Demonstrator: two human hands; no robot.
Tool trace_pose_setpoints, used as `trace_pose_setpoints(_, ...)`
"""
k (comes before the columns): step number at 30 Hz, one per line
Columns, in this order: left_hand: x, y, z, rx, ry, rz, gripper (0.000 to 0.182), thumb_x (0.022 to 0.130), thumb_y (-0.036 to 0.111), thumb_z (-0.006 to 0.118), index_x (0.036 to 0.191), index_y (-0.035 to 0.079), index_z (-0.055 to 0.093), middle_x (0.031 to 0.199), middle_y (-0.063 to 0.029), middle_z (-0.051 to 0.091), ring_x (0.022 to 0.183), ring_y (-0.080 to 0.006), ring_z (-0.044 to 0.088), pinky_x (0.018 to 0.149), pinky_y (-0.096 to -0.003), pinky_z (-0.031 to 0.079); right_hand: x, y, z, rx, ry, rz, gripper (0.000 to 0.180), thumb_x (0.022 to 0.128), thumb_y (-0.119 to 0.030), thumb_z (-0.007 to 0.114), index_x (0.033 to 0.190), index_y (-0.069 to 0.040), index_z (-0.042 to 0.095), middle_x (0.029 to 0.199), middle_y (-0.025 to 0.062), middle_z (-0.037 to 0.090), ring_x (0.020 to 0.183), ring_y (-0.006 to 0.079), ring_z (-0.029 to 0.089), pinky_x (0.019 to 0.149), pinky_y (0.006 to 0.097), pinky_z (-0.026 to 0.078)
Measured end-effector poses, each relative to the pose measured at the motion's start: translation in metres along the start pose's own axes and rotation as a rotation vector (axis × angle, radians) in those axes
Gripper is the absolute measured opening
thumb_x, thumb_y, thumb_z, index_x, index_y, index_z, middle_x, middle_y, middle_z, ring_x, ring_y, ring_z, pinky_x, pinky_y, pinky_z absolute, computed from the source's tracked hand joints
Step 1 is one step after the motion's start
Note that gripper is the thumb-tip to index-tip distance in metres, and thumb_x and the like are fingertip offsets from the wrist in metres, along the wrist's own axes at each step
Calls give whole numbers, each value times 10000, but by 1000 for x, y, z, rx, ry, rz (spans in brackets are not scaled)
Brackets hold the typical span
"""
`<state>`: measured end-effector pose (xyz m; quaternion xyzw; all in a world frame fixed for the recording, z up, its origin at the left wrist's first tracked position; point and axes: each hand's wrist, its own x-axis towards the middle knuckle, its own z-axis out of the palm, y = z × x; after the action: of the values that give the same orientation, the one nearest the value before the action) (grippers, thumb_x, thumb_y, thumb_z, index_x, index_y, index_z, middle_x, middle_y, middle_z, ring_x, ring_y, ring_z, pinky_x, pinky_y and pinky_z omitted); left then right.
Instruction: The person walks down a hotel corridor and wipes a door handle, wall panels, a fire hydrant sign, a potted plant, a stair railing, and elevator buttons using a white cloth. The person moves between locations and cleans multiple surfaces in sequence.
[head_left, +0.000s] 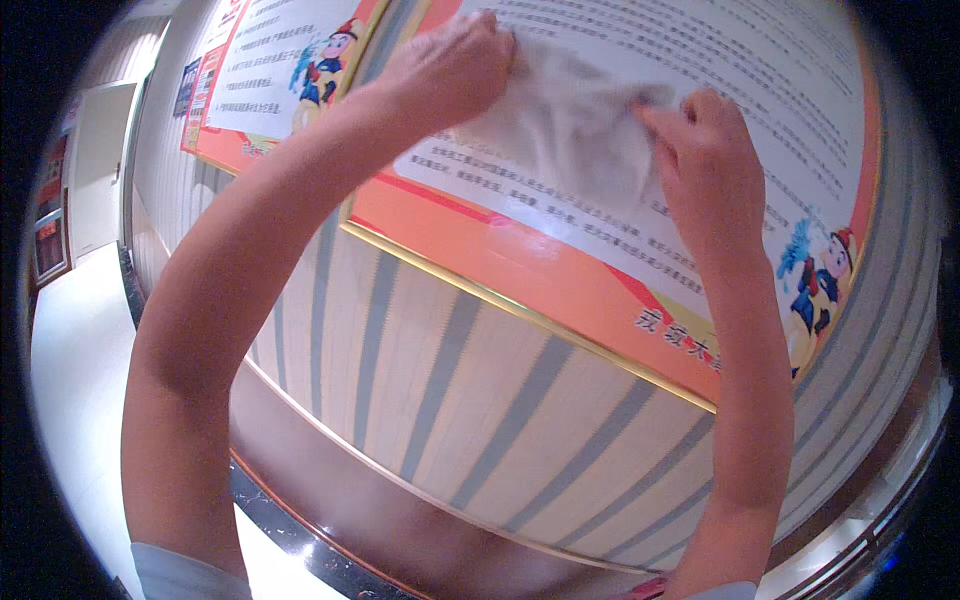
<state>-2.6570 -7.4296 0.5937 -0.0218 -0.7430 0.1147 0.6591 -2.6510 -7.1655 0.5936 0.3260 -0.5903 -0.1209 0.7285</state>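
Observation:
A thin whitish cloth (574, 127) hangs stretched between my two hands, in front of a framed wall poster (510, 244). My left hand (461, 71) is closed around the cloth's left end, high up on the poster. On the other side, my right hand (709, 150) pinches the upper right part between thumb and fingers. Part of the poster's print lies hidden behind the cloth. Whether the cloth touches the poster's surface I cannot tell.
A gold frame (525, 306) edges the poster. To its left hangs a second poster (251, 82). Striped wallpaper (495, 375) covers the wall above a brown baseboard (337, 465). Far left, a pale door (101, 169) stands beyond the white floor (79, 352).

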Motion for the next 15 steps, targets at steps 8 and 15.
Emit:
trace_pose_setpoints(8, -55, -99, 15, 17, -240, 10, 223, 903, 145, 598, 916, -25, 742, 966, -249, 706, 1003, -404, 698, 863, -477, 577, 40, -92, 63, 225, -87, -205, 187, 869, -142, 686, 1045, -85, 710, 929, 108, 654, 909, 321, 659, 829, 438, 564)
trace_pose_setpoints(15, -166, -96, 23, -254, -390, 26, 231, 790, 107, 717, 973, -17, 648, 999, -201, 647, 1035, -387, 623, 887, -438, 534, -25, -166, 41, 427, -343, -212, 172, 782, -195, 761, 875, -103, 649, 811, 67, 649, 863, 264, 664, 776, 396, 523)
